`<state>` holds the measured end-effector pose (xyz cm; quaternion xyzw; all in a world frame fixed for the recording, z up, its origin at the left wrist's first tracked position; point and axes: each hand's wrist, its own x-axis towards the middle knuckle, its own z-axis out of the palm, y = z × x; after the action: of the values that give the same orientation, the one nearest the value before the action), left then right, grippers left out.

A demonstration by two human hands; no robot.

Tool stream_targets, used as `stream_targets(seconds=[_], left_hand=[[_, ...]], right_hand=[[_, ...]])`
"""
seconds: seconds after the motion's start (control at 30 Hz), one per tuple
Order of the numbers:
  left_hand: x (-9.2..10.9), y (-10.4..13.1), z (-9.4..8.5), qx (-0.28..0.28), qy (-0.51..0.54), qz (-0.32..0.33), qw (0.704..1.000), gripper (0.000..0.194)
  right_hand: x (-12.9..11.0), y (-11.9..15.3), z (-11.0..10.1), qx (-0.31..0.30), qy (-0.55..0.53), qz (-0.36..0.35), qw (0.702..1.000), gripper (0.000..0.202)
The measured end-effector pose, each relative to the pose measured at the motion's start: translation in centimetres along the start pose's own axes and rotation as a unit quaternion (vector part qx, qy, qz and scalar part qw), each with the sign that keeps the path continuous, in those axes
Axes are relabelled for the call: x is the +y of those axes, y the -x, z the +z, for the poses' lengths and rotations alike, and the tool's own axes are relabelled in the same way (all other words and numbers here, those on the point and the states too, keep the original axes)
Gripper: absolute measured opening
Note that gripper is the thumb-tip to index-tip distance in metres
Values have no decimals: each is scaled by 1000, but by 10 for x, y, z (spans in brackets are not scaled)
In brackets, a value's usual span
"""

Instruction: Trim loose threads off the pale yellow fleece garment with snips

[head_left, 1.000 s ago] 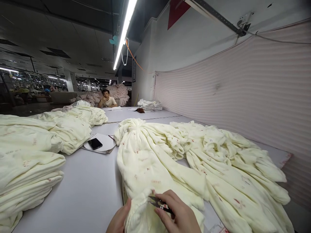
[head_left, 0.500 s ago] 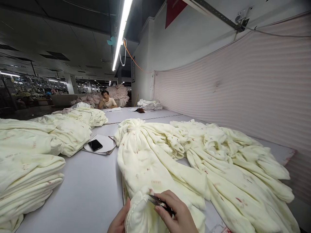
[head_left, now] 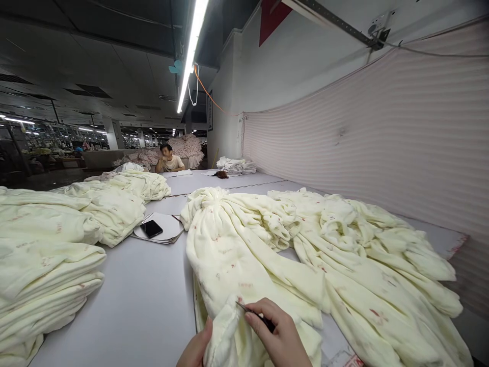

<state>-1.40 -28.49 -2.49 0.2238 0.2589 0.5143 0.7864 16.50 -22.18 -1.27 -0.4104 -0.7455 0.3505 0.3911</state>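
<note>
Right hand point(head_left: 280, 339), fingers pinched closed around small thread snips point(head_left: 252, 312), touches their tip to a cream fleece garment point(head_left: 237, 285); left hand point(head_left: 197, 349) grips its bunched fabric.

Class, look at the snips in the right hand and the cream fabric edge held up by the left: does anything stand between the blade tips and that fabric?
Nothing visible does. The right hand holds the snips, whose tips meet the cream fabric pinched by the left hand.
</note>
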Motion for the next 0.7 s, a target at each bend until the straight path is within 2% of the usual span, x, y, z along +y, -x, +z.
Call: stream_targets(seconds=[0.17, 0.33, 0.43, 0.57, 0.63, 0.7], left_hand=[[-6, -1, 2, 33, -17, 33, 999, 57], [-12, -3, 13, 103, -77, 119, 985, 47], [-17, -4, 16, 106, -89, 131, 982, 40], [-18, -4, 18, 95, -93, 124, 983, 35], [-8, -2, 19, 93, -89, 129, 983, 31], [12, 2, 16, 122, -84, 170, 974, 27]], right_hand=[[-5, 5, -6, -4, 19, -12, 1000, 24], [-12, 16, -9, -32, 164, -90, 982, 24], [-12, 20, -4, -20, 246, -112, 963, 24], [-12, 20, 0, -4, 219, -95, 971, 19], [-10, 20, -4, 0, 181, -77, 980, 19], [-4, 22, -9, 5, 132, -42, 990, 20]])
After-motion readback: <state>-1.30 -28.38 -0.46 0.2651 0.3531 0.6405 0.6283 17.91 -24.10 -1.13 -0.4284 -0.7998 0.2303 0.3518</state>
